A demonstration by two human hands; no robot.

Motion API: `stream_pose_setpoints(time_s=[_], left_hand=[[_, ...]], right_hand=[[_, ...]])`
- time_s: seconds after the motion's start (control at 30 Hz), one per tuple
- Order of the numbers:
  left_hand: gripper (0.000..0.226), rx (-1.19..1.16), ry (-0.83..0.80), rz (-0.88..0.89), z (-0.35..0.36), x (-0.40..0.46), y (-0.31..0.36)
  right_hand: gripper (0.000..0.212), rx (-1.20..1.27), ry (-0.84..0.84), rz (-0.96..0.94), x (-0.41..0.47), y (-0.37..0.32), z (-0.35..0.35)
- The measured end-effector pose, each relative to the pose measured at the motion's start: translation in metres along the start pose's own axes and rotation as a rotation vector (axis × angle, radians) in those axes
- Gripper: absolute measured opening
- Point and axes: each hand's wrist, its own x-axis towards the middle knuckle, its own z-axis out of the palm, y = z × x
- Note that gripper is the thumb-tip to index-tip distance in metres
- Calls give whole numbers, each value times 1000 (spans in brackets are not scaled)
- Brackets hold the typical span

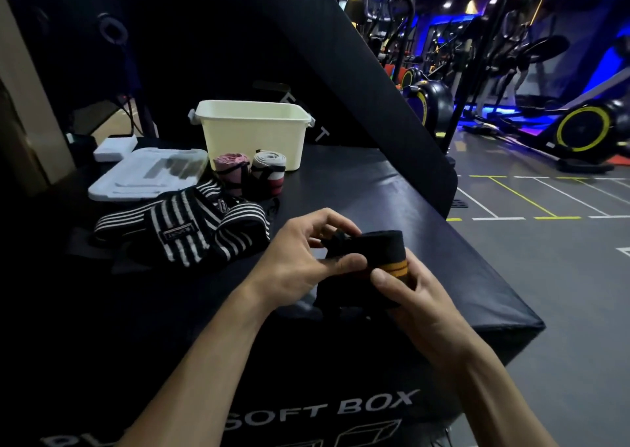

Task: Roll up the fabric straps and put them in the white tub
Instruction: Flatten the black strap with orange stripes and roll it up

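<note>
Gripping a black fabric strap [368, 259] low in the centre of the head view, both hands curled round it above the padded black box [392, 187]. Left hand [300, 262] closed on the strap's left end, thumb laid across the front, fingers hooked over a bunched, crumpled edge at the top. Right hand [419, 296] pinching the right side, thumb pressed just beside two orange stripes that cross the dark weave. Thick, matte, woven; partly wound into a squat bundle, with a loose flap perhaps hanging below, hard to tell in the dim light.

Lying to the left of the hands, mid frame, a heap of black-and-white striped straps [184, 228]: flat ribbed bands, unrolled, overlapping, small stitched labels showing. Standing behind them, two finished rolls, upright and touching: a pink roll [231, 170] with a dark band round it, and a grey and red roll [269, 173], both just in front of the white tub [252, 133]. Smooth, rectangular, cream-white plastic with rounded corners and side clips, open at the top, set in the upper centre of the frame; inside not visible from here.

Resting at the left, a translucent moulded lid [146, 173], flat on the box, a small white block [114, 148] behind it. Printed along the bottom edge, pale letters reading SOFT BOX. Glowing blue in the upper right, a row of exercise machines [545, 119] with yellow-rimmed wheels on a grey marked floor.
</note>
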Motion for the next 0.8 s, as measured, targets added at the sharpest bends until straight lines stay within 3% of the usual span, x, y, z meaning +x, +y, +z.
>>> stream_pose_setpoints(time_s=[0.27, 0.63, 0.8], left_hand=[[52, 29, -3, -17, -6, 1, 0], [43, -63, -51, 11, -11, -5, 9], [55, 13, 15, -8, -6, -9, 8]], right_hand=[[48, 6, 30, -79, 5, -6, 5], [45, 156, -80, 13, 0, -4, 20], [72, 249, -110, 89, -3, -3, 21]])
